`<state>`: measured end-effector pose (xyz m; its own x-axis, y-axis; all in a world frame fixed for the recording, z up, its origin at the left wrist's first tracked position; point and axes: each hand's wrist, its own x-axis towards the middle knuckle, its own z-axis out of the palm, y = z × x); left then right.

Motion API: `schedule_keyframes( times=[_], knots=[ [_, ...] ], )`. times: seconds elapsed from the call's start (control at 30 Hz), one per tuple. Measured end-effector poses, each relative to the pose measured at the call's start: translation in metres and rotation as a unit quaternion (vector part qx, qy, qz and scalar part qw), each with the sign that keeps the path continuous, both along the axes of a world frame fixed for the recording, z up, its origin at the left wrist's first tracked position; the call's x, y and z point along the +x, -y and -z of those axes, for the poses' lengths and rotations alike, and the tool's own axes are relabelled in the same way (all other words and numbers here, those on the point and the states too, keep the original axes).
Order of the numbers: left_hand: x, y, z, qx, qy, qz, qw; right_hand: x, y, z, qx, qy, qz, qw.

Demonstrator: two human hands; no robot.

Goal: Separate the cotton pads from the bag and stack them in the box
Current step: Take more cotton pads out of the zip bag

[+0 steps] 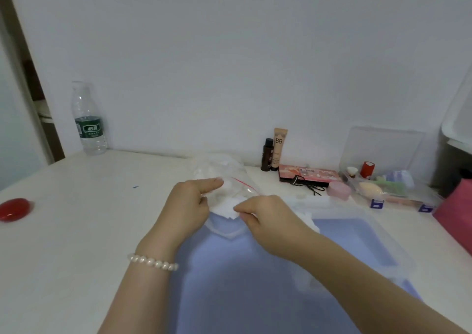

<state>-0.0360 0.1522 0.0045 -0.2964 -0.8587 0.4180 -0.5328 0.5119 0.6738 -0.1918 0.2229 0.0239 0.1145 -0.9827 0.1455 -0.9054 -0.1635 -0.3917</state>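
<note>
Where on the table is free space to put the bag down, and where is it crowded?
Free: the left table between water bottle and red object. Crowded: the right side, with tubes, palette and organiser; the clear box fills the front.

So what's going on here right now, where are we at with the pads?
A person holds a clear plastic zip bag with a red seal line over the near corner of a clear plastic box with a blue bottom. The left hand grips the bag while the right hand pinches white cotton pads at its mouth. A few white pads already appear to lie in the box.
</note>
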Motion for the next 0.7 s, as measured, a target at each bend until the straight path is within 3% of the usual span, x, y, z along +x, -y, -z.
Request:
schedule_keyframes(
  times=[0.23, 0.3, 0.47, 0.63, 0.7],
  knots=[
    [-0.008, 0.004, 0.011, -0.03, -0.071, 0.037, 0.996, 0.032, 0.075, 0.021, 0.103, -0.067, 0.12, 0.985],
    [-0.01, 0.003, 0.011, -0.035, -0.074, 0.051, 0.995, 0.035, 0.093, 0.03, 0.081, -0.08, 0.155, 0.981],
    [-0.011, 0.003, 0.012, -0.018, -0.109, 0.079, 0.991, 0.044, 0.114, 0.032, 0.04, 0.033, 0.241, 0.969],
    [-0.008, 0.013, 0.019, 0.0, -0.132, 0.061, 0.989, 0.047, 0.114, 0.041, 0.084, 0.074, 0.238, 0.965],
    [-0.009, 0.013, 0.018, 0.0, -0.141, 0.061, 0.988, 0.047, 0.109, 0.04, 0.061, 0.103, 0.243, 0.963]
  ],
)
